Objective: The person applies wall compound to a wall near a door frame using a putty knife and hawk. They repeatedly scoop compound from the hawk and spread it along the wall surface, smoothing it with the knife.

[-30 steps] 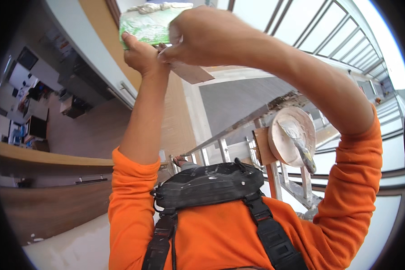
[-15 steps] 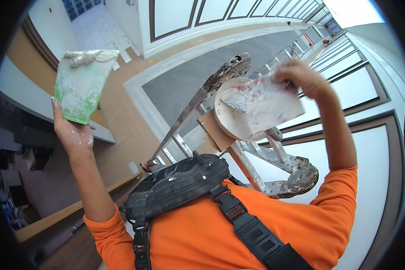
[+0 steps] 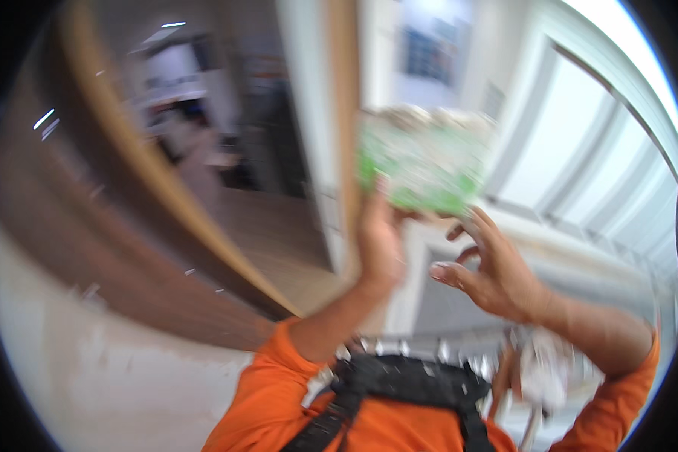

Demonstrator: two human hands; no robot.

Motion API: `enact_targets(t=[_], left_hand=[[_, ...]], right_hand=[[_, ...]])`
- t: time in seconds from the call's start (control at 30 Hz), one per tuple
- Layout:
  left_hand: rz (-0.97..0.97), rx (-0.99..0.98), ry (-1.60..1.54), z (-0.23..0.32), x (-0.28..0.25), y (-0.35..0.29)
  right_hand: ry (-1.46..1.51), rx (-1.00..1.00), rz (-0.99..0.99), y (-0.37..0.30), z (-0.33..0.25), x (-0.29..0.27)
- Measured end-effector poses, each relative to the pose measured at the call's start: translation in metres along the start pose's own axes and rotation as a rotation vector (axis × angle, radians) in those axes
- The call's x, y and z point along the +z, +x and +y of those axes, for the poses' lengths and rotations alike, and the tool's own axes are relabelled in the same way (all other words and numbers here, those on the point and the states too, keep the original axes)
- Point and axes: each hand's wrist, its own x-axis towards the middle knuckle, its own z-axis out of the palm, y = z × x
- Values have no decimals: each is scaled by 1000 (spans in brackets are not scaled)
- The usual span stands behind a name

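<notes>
My left hand (image 3: 380, 245) grips a green, flat plasterer's board (image 3: 429, 162) by its lower edge, thumb on the near face. White filler paste smears the board, with a thicker ridge of it (image 3: 429, 118) along the far edge. Just below the board's right corner is my right hand (image 3: 497, 275), its thumb and fingers apart and nothing visible between them. Its forefinger comes close to that corner; motion blur hides whether they touch.
A blurred whitish shape (image 3: 542, 373), perhaps the bucket, is low on the right beside the ladder (image 3: 448, 348). To the left stand a brown wooden ledge (image 3: 166, 226) and a doorway into a cluttered room (image 3: 264, 218). Panelled white walls (image 3: 580, 128) line the right.
My view has swung left, away from the bucket. The board is now in front of me. My right hand has let go of the whitish, red-marked sheet and moved beside the board.
</notes>
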Motion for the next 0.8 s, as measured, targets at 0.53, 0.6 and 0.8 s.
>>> enact_targets(t=[0.53,0.6,0.8], left_hand=[[226,554,1124,166,-62,-173],[532,1030,1362,149,-76,-231],[1425,1886,1943,163,-100,-324]], right_hand=[[1774,-412,-101,84,-103,176],[1881,-504,-33,77,-121,181],[2055,-557,77,143,-203,168]])
